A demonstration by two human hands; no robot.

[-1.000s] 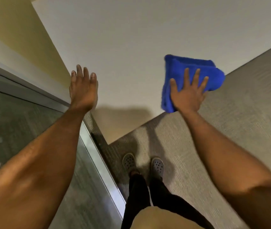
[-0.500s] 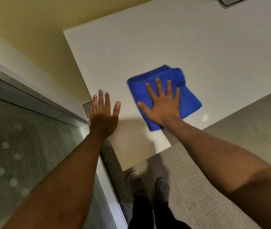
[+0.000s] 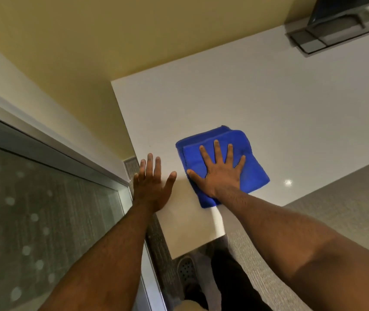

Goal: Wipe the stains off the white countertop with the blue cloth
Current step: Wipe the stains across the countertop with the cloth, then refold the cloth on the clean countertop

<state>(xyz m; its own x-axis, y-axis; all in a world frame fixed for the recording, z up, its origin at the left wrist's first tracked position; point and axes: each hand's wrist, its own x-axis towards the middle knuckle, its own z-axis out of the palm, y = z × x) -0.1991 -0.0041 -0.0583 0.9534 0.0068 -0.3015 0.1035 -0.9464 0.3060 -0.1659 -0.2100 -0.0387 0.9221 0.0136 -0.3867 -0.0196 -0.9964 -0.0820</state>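
A folded blue cloth (image 3: 246, 151) lies flat on the white countertop (image 3: 257, 102) near its front left corner. My right hand (image 3: 218, 173) presses down on the cloth with the palm flat and the fingers spread. My left hand (image 3: 154, 185) rests flat at the countertop's left edge, just left of the cloth, fingers apart and holding nothing. I can make out no clear stain on the white surface; a small bright glint (image 3: 288, 182) shows near the front edge.
A yellow wall (image 3: 89, 52) borders the counter at the back and left. A glass panel with a metal frame (image 3: 44, 209) stands to the left. A grey recessed fitting (image 3: 334, 34) sits at the counter's far right. Grey carpet (image 3: 347, 209) and my shoes lie below.
The right hand has carried the cloth leftward, from past the counter's front edge onto the counter near the front left corner. My left hand stays flat and open and now lies close beside the cloth.
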